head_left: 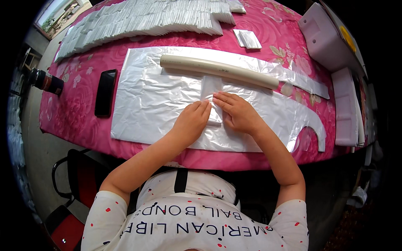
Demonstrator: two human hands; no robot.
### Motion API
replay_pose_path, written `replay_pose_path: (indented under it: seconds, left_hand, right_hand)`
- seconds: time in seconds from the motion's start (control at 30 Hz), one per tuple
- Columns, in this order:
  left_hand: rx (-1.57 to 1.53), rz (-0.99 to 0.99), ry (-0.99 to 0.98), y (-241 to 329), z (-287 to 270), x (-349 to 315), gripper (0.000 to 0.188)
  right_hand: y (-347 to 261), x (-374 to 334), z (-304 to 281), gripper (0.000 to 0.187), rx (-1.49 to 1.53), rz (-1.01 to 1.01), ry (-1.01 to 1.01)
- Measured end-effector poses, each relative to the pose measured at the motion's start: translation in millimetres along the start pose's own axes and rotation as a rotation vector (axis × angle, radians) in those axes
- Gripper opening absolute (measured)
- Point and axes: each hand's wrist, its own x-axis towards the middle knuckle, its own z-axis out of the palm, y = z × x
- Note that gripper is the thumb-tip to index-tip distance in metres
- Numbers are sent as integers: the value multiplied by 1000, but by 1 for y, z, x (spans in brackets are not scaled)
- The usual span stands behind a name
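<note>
Plastic strip point(210, 87), whitish, glossy, lies beneath left hand point(192, 118) and right hand point(239, 112), both pressing, fingers together.

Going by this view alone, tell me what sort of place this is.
Probably a makeshift indoor work area, perhaps in a home or small workshop: a pink floral tablecloth covers the table, with long rows of thin white packets and a large plastic sheet spread on it.

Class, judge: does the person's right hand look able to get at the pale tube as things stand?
Probably yes: the pale tube lies just beyond the right hand, with nothing upright between them, only flat plastic sheet. The hand would first have to lift off the folded packet.
</note>
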Motion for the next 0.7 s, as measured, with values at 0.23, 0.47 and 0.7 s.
replay_pose_path:
  seconds: [0.23,0.47,0.7]
  left_hand:
    - [-172,181,-84,4,-19,-28,48]
    - [-418,-129,-146,9,-26,-26,51]
    - [-616,-604,-86,-2,-16,7,58]
  right_hand:
    - [-29,-23,8,32,99,-31,129]
    - [-42,-34,7,27,243,212,175]
    - [-33,-2,-1,25,533,858,37]
